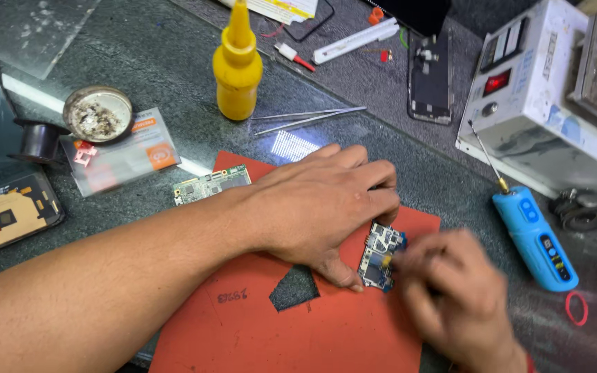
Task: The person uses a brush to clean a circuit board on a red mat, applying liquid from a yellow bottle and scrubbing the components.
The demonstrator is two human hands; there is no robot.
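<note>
The left hand (319, 200) lies flat, its grip pressing a small circuit board (380, 255) onto the red mat (257, 324) — thumb at the board's lower edge. The blurred right hand (450, 290) touches the board's right side; whether its grip pinches anything, I cannot tell. On the worktop (160, 55), a round tin (97, 112) holds grey residue.

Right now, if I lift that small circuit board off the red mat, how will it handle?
The circuit board looks thin, flat and rigid, so probably light and stiff, unlikely to roll. Its exposed components suggest it is fragile, so grip by the edges. The left hand pins it to the red mat; the right hand is blurred.
</note>
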